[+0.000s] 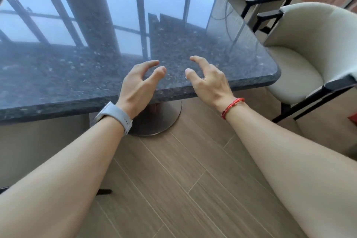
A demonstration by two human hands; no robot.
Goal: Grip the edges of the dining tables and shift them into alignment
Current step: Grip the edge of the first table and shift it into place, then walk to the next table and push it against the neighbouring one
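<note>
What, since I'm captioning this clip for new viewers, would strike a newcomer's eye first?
The left hand and right hand hover, fingers half-curled, over the near edge of a dark polished stone table that mirrors window frames. A grey watch on the left wrist and a red bracelet on the right stand out; cream chairs sit at right.

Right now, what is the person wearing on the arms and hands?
No sleeves or gloves show. At the wrist of the left hand sits a pale grey watch with a holed strap. At the wrist of the right hand is a thin red cord bracelet.
</note>
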